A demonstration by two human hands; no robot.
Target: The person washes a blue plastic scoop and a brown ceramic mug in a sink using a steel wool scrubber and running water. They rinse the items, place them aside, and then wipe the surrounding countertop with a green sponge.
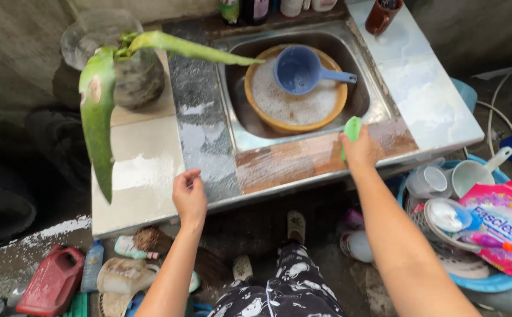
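- The right hand (360,149) is clamped on a green sponge (351,130), pressing it on the wet, reddish-brown front ledge of the counter (291,161), just near of the steel sink (235,126). Only the sponge's top shows; the rest is hidden under the fingers.
- The left hand (189,196) rests on the counter's near edge, well to the left, its fingers curled loosely together and holding nothing.
- In the sink stands an orange basin (338,103) of foamy water with a blue scoop (298,70) in it; the foam hides whatever lies under it.
- A long green leaf (96,111) from a potted plant (135,79) covers part of the pale counter at far left.
- Bottles at the far edge are cut off by the top of the frame.
- At near right a blue tub (496,282) holds cups and a pink detergent pouch (502,226), partly out of frame.
- On the floor at near left lies a red jug (50,282), partly cut off.
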